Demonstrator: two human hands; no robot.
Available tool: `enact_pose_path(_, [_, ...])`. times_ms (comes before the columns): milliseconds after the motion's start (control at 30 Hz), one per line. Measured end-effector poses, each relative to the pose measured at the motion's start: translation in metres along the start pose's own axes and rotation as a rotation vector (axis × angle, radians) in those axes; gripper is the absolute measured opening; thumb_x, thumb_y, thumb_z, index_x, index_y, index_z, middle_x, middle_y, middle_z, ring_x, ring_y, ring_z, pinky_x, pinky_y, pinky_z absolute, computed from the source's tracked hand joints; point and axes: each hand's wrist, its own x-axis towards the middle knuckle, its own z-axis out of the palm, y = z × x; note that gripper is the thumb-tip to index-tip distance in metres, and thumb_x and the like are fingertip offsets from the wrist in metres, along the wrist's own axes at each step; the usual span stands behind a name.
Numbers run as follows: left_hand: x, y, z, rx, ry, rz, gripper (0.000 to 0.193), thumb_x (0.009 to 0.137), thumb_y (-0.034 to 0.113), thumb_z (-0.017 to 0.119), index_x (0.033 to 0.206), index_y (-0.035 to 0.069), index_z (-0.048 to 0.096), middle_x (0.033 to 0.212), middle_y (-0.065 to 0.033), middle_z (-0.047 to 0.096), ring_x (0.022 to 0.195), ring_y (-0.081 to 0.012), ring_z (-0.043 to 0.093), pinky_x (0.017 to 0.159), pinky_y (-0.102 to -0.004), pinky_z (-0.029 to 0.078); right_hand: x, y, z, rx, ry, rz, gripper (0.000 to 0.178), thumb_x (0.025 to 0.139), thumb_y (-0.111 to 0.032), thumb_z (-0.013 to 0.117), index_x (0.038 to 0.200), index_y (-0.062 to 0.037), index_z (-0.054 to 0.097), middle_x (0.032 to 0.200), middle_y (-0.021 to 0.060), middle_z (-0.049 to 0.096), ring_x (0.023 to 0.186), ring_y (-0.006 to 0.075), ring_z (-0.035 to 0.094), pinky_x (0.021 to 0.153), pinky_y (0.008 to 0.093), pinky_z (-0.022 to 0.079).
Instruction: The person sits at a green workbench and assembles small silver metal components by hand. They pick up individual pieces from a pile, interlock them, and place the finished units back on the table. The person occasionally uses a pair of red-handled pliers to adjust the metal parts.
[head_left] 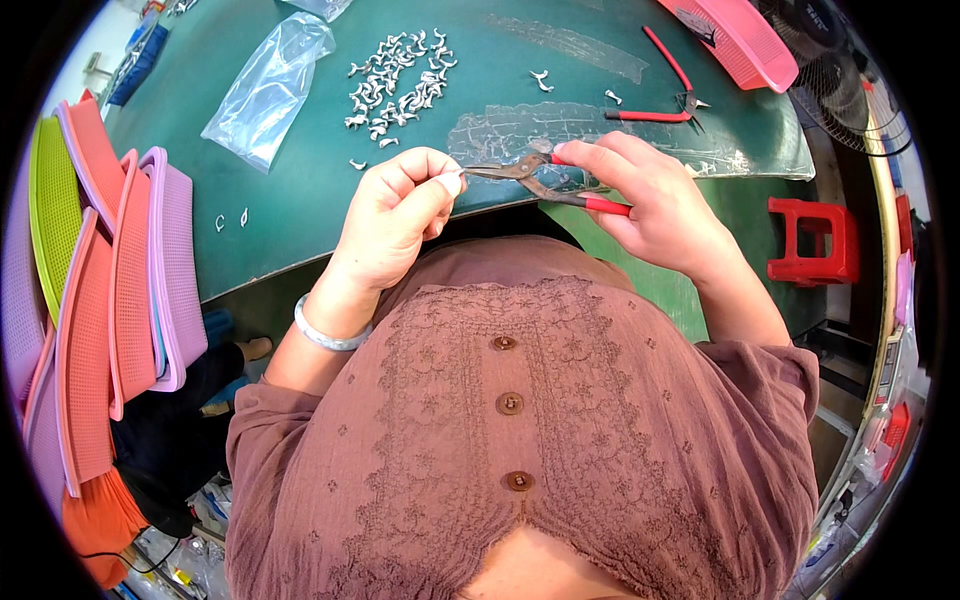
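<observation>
At the left edge of the frame, perforated plastic baskets (pixel 130 290) in orange-pink, lilac and lime green are stacked on their sides. To their right, two small pale pieces (pixel 244 217) are seen near the left end of the green table (pixel 290 215). A clear plastic bag (pixel 270 90) is laid flat in the upper left, and a pale bracelet (pixel 330 338) is worn on the left wrist below it.

In the upper middle, a loose pile of small curved metal pieces (pixel 374 88) is spread over the tabletop, with a few set apart along its lower edge. Below the pile, the left hand (pixel 400 205) is held with thumb and forefinger pinched together at the tips of the red-handled pliers (pixel 522 167); whatever is pinched there is too small and too covered to be told. The pliers are pointed leftward at the centre of the frame, above the table's near edge, and their spread handles are gripped by the right hand (pixel 665 205). The two hands are kept apart, bridged by the tool.

Above the right hand, two loose metal pieces (pixel 541 81) are seen near a second pair of pliers (pixel 688 102), which is left lying open. In the upper right, a pink basket (pixel 735 40) is placed on the table; farther right, a red stool (pixel 815 268) is seen beyond the table and a dark fan (pixel 845 90) above it.
</observation>
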Motion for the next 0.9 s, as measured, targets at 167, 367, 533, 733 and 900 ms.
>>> enact_pose_path(167, [0.000, -0.001, -0.001, 0.003, -0.001, -0.007, 0.006, 0.084, 0.010, 0.053, 0.084, 0.004, 0.054, 0.064, 0.0029, 0.048, 0.052, -0.0028, 0.041, 0.046, -0.0154, 0.031, -0.001, 0.001, 0.001, -0.007, 0.000, -0.002, 0.037, 0.071, -0.011, 0.062, 0.107, -0.0123, 0.053, 0.080, 0.0087, 0.051, 0.074, 0.0283, 0.054, 0.062, 0.0372, 0.044])
enact_pose_path(367, [-0.001, -0.002, 0.003, -0.077, 0.007, 0.024, 0.007, 0.084, 0.010, 0.053, 0.083, 0.003, 0.055, 0.063, 0.0027, 0.048, 0.051, -0.0034, 0.040, 0.046, -0.0160, 0.031, -0.003, 0.005, 0.007, -0.015, 0.028, 0.048, 0.032, 0.072, -0.010, 0.062, 0.103, -0.0116, 0.055, 0.077, 0.0087, 0.052, 0.072, 0.0291, 0.054, 0.060, 0.0374, 0.044])
enact_pose_path(533, [0.003, 0.002, -0.001, -0.107, 0.040, 0.085, 0.008, 0.085, 0.011, 0.055, 0.084, 0.003, 0.056, 0.064, 0.0026, 0.050, 0.051, -0.0029, 0.041, 0.046, -0.0159, 0.032, -0.007, 0.015, 0.002, 0.127, 0.170, 0.203, 0.035, 0.071, -0.002, 0.061, 0.104, -0.0100, 0.056, 0.085, 0.0096, 0.056, 0.077, 0.0285, 0.056, 0.065, 0.0341, 0.047])
enact_pose_path(733, [0.006, -0.004, 0.005, -0.168, 0.170, 0.105, 0.008, 0.085, 0.010, 0.055, 0.087, 0.003, 0.057, 0.063, 0.0029, 0.048, 0.050, -0.0034, 0.039, 0.045, -0.0161, 0.031, -0.017, 0.062, -0.019, 0.103, 0.504, 0.447, 0.039, 0.075, -0.018, 0.067, 0.109, -0.0030, 0.055, 0.099, 0.0103, 0.059, 0.083, 0.0184, 0.058, 0.075, 0.0279, 0.047])
enact_pose_path(900, [0.009, -0.005, 0.008, -0.165, 0.199, 0.082, 0.009, 0.085, 0.011, 0.056, 0.088, 0.002, 0.058, 0.062, 0.0031, 0.047, 0.049, -0.0030, 0.037, 0.044, -0.0163, 0.029, -0.053, 0.150, -0.034, -0.249, 0.569, 0.662, 0.054, 0.074, -0.034, 0.065, 0.115, -0.0008, 0.050, 0.108, 0.0202, 0.054, 0.097, 0.0298, 0.056, 0.083, 0.0360, 0.043])
